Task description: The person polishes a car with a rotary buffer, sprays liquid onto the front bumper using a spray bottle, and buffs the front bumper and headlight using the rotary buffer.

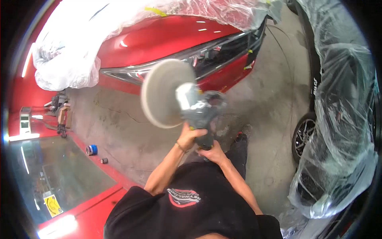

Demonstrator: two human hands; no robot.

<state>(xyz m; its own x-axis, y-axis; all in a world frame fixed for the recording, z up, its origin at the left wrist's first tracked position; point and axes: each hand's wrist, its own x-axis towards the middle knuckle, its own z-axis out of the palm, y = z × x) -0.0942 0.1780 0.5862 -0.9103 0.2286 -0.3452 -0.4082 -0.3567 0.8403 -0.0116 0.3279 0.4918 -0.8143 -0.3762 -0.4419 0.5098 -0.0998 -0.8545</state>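
Observation:
With both hands I hold a grey rotary polisher (203, 116) up before my body. Its wide white pad (164, 95) is turned to the left and slightly blurred. My left hand (191, 137) is wrapped round the body just below the head. Lower down, my right hand (214, 153) grips the handle end. Beyond the polisher is the front of a red car (159, 42) with a long headlight (217, 53). In this view the pad overlaps part of the headlight; whether they touch I cannot tell.
Clear plastic sheeting (75, 44) covers part of the red car. At right stands a dark vehicle under more plastic (342, 119), its wheel (305, 135) showing. Another red surface with glass (59, 171) is at left, near a blue roll (91, 149). A cable (289, 63) crosses the floor.

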